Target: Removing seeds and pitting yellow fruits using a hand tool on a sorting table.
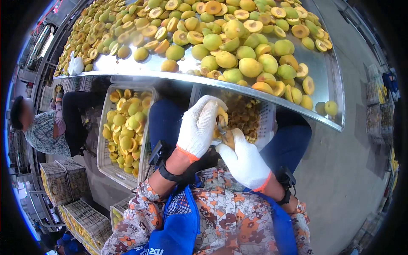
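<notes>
Both my hands wear white knit gloves with orange cuffs and meet over a crate between my knees. My left hand (202,126) grips a yellow fruit half (222,114), its fingers curled around it. My right hand (245,159) is closed on the wooden handle of a small metal pitting tool (228,137), whose metal end touches the fruit. Under the hands, a light plastic crate (267,119) holds brown pits and scraps. Ahead, a steel-topped table (322,76) bears a heap of halved and whole yellow-green fruit, apparently apricots or plums (250,67).
Left of my knees stands a plastic crate (103,156) filled with fruit halves. A co-worker (47,127) sits farther left. Stacked crates (65,181) stand at the lower left, others (379,121) at the far right. The table's raised metal edge (204,82) runs just beyond my hands.
</notes>
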A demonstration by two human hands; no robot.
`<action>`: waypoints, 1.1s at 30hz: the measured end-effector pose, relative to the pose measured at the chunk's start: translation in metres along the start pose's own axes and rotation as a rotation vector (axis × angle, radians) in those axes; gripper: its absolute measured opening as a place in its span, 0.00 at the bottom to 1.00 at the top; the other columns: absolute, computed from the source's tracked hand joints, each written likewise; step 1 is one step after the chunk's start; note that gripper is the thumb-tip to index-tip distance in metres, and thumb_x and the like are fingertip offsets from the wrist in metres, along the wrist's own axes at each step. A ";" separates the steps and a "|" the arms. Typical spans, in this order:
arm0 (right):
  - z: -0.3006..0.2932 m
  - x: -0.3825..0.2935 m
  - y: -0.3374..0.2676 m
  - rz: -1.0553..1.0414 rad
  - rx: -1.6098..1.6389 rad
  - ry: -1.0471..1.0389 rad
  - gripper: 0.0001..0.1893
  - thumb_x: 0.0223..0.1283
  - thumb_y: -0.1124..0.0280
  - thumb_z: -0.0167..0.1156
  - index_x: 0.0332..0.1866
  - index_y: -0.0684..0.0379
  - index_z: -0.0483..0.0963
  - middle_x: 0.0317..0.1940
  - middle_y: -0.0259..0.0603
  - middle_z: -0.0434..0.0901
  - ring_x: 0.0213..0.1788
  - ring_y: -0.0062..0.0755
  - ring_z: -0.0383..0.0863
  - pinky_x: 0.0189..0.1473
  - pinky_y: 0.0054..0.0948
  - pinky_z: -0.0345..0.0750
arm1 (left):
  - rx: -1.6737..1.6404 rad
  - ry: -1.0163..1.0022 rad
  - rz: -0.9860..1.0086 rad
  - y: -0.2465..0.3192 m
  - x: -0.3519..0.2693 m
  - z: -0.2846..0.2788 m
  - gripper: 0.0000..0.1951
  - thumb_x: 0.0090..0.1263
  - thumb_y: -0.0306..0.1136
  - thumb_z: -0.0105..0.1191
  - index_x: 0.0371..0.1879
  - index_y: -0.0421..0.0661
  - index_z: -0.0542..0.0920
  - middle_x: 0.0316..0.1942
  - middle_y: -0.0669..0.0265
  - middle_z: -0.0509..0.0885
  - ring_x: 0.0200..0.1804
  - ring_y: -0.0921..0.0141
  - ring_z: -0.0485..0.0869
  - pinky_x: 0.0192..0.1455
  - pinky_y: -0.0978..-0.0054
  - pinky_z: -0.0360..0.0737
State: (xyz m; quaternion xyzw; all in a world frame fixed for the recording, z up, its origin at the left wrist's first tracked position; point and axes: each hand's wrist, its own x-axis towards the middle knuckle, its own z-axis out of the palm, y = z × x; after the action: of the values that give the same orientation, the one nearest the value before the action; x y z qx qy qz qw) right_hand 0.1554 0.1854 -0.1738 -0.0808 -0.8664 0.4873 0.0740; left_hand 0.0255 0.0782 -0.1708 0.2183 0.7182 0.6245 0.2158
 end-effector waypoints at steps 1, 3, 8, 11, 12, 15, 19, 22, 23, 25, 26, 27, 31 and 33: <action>-0.007 0.001 -0.006 0.179 0.176 -0.044 0.15 0.72 0.65 0.60 0.51 0.67 0.73 0.34 0.57 0.79 0.36 0.58 0.83 0.38 0.45 0.79 | -0.013 -0.033 -0.043 0.001 0.002 0.001 0.16 0.84 0.36 0.42 0.44 0.40 0.82 0.36 0.68 0.84 0.40 0.78 0.79 0.46 0.78 0.77; -0.012 0.001 -0.009 0.397 0.361 -0.152 0.13 0.70 0.66 0.60 0.49 0.66 0.73 0.31 0.50 0.79 0.32 0.52 0.81 0.35 0.43 0.77 | 0.005 -0.055 -0.054 0.005 0.002 0.003 0.15 0.84 0.34 0.42 0.43 0.40 0.82 0.33 0.69 0.83 0.36 0.79 0.79 0.40 0.80 0.76; 0.010 -0.010 0.034 0.489 0.655 -0.249 0.13 0.75 0.61 0.58 0.45 0.62 0.71 0.27 0.44 0.79 0.27 0.36 0.79 0.29 0.41 0.75 | 0.125 0.025 0.077 -0.023 0.000 0.013 0.11 0.81 0.29 0.46 0.42 0.40 0.83 0.27 0.63 0.84 0.29 0.75 0.82 0.34 0.75 0.80; 0.004 -0.014 0.024 0.512 0.616 -0.224 0.18 0.76 0.58 0.55 0.51 0.66 0.70 0.31 0.53 0.82 0.32 0.48 0.83 0.35 0.44 0.77 | 0.146 -0.062 0.076 -0.009 -0.005 0.013 0.11 0.81 0.29 0.45 0.41 0.40 0.81 0.27 0.61 0.84 0.29 0.71 0.83 0.34 0.72 0.79; 0.001 -0.017 0.020 0.391 0.404 -0.145 0.21 0.75 0.57 0.55 0.54 0.68 0.70 0.35 0.60 0.83 0.37 0.57 0.85 0.39 0.46 0.78 | 0.214 -0.089 0.147 -0.007 -0.004 0.013 0.10 0.81 0.30 0.45 0.42 0.40 0.81 0.27 0.60 0.83 0.30 0.70 0.83 0.35 0.72 0.80; 0.009 -0.021 0.033 0.279 0.310 -0.046 0.25 0.74 0.55 0.55 0.56 0.72 0.70 0.40 0.69 0.82 0.45 0.67 0.84 0.45 0.49 0.78 | 0.419 0.058 0.754 -0.011 0.003 0.021 0.09 0.80 0.29 0.45 0.44 0.40 0.80 0.29 0.59 0.82 0.33 0.68 0.84 0.36 0.71 0.80; 0.003 -0.020 0.030 0.441 0.579 -0.147 0.23 0.75 0.56 0.55 0.59 0.68 0.68 0.28 0.49 0.81 0.28 0.43 0.81 0.30 0.39 0.75 | 0.391 -0.015 0.690 -0.015 0.004 0.021 0.09 0.80 0.28 0.45 0.46 0.40 0.79 0.29 0.61 0.81 0.35 0.70 0.84 0.37 0.71 0.80; 0.007 -0.023 0.028 0.534 0.785 -0.164 0.18 0.76 0.59 0.54 0.58 0.62 0.66 0.20 0.30 0.72 0.18 0.21 0.69 0.19 0.29 0.64 | 0.038 -0.319 0.065 -0.013 0.006 0.013 0.11 0.80 0.26 0.41 0.43 0.40 0.80 0.30 0.66 0.82 0.35 0.76 0.81 0.40 0.74 0.79; 0.010 -0.024 0.030 0.496 0.711 -0.176 0.16 0.76 0.59 0.54 0.56 0.60 0.66 0.19 0.30 0.71 0.18 0.22 0.69 0.19 0.29 0.64 | 0.035 -0.322 0.083 -0.018 0.007 0.010 0.12 0.80 0.26 0.40 0.42 0.40 0.80 0.31 0.65 0.83 0.35 0.76 0.80 0.39 0.74 0.78; 0.013 -0.023 0.036 0.436 0.692 -0.206 0.15 0.76 0.57 0.53 0.53 0.58 0.66 0.19 0.30 0.70 0.17 0.21 0.68 0.18 0.29 0.63 | 0.062 -0.259 0.146 -0.017 0.001 0.013 0.13 0.80 0.28 0.39 0.41 0.39 0.81 0.31 0.65 0.84 0.33 0.77 0.80 0.39 0.76 0.77; 0.015 -0.020 0.035 0.473 0.689 -0.251 0.15 0.76 0.55 0.53 0.55 0.52 0.65 0.18 0.29 0.68 0.14 0.20 0.64 0.16 0.28 0.60 | -0.021 -0.278 0.072 -0.027 0.002 0.008 0.14 0.81 0.30 0.39 0.41 0.41 0.82 0.32 0.65 0.85 0.33 0.76 0.81 0.39 0.76 0.78; 0.011 -0.022 0.034 0.537 0.805 -0.311 0.13 0.76 0.54 0.52 0.55 0.49 0.65 0.18 0.27 0.66 0.13 0.19 0.62 0.14 0.26 0.58 | 0.000 -0.310 0.059 -0.035 0.003 0.006 0.15 0.81 0.32 0.39 0.40 0.41 0.82 0.32 0.64 0.85 0.33 0.76 0.81 0.39 0.76 0.78; 0.012 -0.023 0.035 0.591 0.991 -0.420 0.10 0.77 0.53 0.50 0.54 0.42 0.64 0.17 0.22 0.60 0.11 0.13 0.55 0.11 0.19 0.52 | -0.163 -0.432 0.021 -0.048 0.007 -0.002 0.20 0.81 0.40 0.39 0.37 0.38 0.82 0.32 0.62 0.85 0.34 0.74 0.82 0.40 0.77 0.77; 0.012 -0.020 0.030 0.578 0.956 -0.381 0.10 0.77 0.53 0.50 0.54 0.42 0.64 0.17 0.22 0.59 0.11 0.13 0.55 0.10 0.19 0.51 | -0.120 -0.364 0.107 -0.050 0.005 0.003 0.20 0.81 0.40 0.39 0.37 0.38 0.82 0.31 0.62 0.85 0.34 0.73 0.82 0.40 0.77 0.77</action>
State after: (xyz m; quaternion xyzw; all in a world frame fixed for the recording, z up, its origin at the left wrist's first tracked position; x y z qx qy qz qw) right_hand 0.1744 0.1864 -0.2063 -0.1823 -0.4914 0.8301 -0.1905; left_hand 0.0207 0.0776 -0.2210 0.3522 0.6164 0.6267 0.3213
